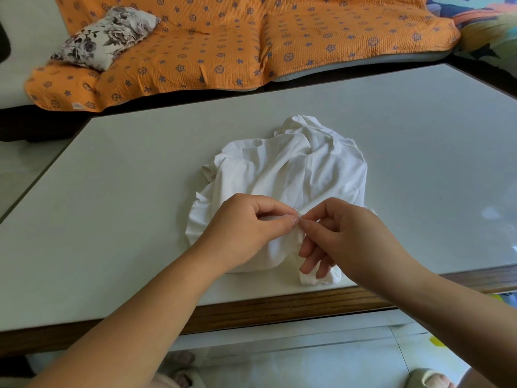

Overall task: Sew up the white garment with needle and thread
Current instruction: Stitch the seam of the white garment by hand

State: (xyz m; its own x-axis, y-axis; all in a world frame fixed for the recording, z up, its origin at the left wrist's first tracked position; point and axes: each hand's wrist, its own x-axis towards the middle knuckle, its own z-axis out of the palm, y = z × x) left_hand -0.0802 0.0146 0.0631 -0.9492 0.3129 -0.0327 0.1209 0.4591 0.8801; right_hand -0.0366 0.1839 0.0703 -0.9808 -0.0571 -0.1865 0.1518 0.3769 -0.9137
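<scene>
1. At the near edge of the table (126, 169), the two hands meet fingertip to fingertip. The left hand (246, 225) pinches a small fold of cloth between thumb and forefinger, with the other fingers curled in.
2. The right hand (344, 233) has thumb and forefinger closed on the needle (297, 212). A thin silver length of it shows just above the pinch, and the remaining fingers hang loose and half-curled.
3. The thread is too fine to make out from here, so I can't say how it runs.
4. The white garment (293, 169) lies in a crumpled heap mid-table, under both hands, with its near folds reaching toward the wooden rim.
5. It looks light, soft and limp, so it will likely bunch and slide on that smooth top. The best hold is probably right beside the stitch, keeping the fold taut.
6. The needle is the opposite: stiff, slick and sharp. It is best pinched along the shaft, well clear of the point.
7. Farther out there is a sofa under an orange cover (223, 37), with a floral pillow (106, 35) resting on it.
</scene>
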